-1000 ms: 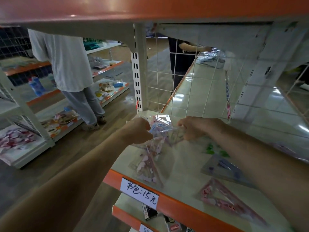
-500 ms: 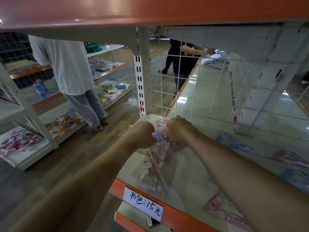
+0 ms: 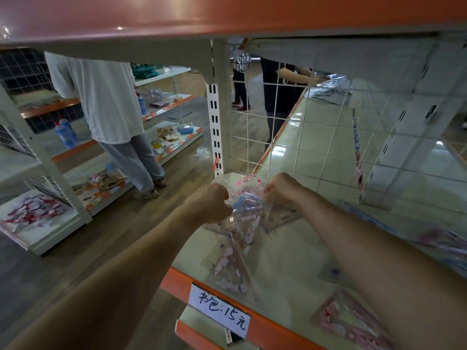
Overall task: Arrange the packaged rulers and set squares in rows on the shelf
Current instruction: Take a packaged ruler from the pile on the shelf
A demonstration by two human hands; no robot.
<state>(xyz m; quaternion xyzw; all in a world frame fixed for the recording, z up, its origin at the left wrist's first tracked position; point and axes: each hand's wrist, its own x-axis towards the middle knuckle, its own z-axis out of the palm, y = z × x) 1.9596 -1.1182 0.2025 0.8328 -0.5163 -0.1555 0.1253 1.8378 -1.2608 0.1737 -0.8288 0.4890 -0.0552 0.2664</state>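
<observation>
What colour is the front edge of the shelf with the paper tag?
The front edge is orange; the head view shows it best.

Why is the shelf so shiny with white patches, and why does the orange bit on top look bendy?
Head view: light bounces as white glare off the glossy shelf. The head view's wide-angle lens curves the orange upper shelf. The clear ruler packet, gripped by the left hand and right hand, looks soft and smeared.
</observation>
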